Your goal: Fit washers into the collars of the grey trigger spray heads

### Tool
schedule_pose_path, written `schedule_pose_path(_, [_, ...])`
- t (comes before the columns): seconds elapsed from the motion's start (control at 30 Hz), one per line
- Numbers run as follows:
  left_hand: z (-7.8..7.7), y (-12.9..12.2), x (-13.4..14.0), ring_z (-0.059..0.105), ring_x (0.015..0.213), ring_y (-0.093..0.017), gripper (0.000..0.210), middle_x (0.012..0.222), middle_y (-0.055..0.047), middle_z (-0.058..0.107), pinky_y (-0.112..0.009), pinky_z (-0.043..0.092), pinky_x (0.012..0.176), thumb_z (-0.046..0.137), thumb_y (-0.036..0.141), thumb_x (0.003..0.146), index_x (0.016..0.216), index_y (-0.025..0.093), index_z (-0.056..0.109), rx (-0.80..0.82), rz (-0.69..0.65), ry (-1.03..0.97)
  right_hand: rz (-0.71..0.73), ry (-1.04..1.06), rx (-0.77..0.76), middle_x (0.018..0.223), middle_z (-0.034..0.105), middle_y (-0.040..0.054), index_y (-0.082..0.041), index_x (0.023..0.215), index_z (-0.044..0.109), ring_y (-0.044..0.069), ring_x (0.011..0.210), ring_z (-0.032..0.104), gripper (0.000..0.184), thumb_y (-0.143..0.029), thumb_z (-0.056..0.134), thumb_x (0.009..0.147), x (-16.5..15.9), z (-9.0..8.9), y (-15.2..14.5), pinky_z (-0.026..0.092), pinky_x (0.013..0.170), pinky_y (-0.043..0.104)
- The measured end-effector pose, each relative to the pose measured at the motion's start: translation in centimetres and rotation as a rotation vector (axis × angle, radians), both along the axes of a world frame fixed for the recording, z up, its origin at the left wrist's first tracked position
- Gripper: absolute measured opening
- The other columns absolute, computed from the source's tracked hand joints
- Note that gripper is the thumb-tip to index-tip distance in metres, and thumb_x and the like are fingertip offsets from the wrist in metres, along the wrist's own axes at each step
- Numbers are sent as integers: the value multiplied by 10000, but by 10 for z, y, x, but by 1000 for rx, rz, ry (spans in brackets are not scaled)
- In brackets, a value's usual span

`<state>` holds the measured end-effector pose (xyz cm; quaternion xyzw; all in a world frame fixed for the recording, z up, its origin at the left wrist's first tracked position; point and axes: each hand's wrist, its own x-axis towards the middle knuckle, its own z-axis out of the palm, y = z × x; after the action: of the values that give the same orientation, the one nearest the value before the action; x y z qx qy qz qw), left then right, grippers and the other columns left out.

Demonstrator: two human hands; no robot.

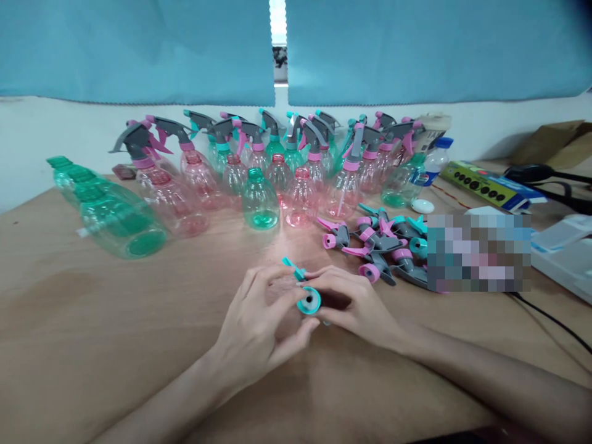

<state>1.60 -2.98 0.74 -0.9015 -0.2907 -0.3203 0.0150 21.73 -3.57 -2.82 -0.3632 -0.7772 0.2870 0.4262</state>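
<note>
Between my two hands is a trigger spray head [309,301] with a teal collar, its round opening turned towards me and its teal trigger sticking out at the upper left. My right hand [354,302] grips it from the right, fingers closed on its body. My left hand [259,314] is closed on its other side, the thumb and a fingertip at the collar. Most of the grey body is hidden by the fingers. Beyond my hands, an uncapped green bottle [260,203] and an uncapped pink bottle [301,200] stand upright.
Loose spray heads [379,246] lie in a pile to the right. Behind stand rows of bottles, several with spray heads fitted [345,185]. Green bottles [115,216] stand at the left. A power strip box [485,188], a white oval object [422,206] and a black cable [550,317] are on the right.
</note>
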Motion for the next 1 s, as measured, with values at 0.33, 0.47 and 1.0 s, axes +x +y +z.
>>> schedule_pose_path(0.33, [-6, 1, 2, 468, 1055, -239, 129, 1117, -87, 499, -387, 477, 864, 571, 189, 839, 951, 214, 629, -161, -119, -38, 4, -20, -1, 1073, 679, 48, -233, 1065, 640, 204, 1015, 621, 251, -274, 665, 819, 0, 2, 0, 510, 872, 367])
schedule_pose_path(0.47, [-3, 5, -3, 479, 1039, -251, 181, 1111, -83, 522, -415, 472, 854, 583, 215, 833, 1005, 242, 634, -123, -34, -20, -21, -10, -13, 1074, 679, 43, -234, 1056, 642, 205, 1036, 616, 244, -285, 667, 818, 1, 0, 1, 498, 898, 374])
schedule_pose_path(1.0, [-8, 0, 1, 496, 1027, -224, 244, 1104, -81, 502, -353, 505, 807, 597, 194, 823, 1065, 224, 594, -250, -57, -94, -32, -24, 21, 1070, 683, 44, -232, 1047, 645, 209, 1051, 613, 247, -267, 681, 806, 0, 1, 0, 499, 906, 368])
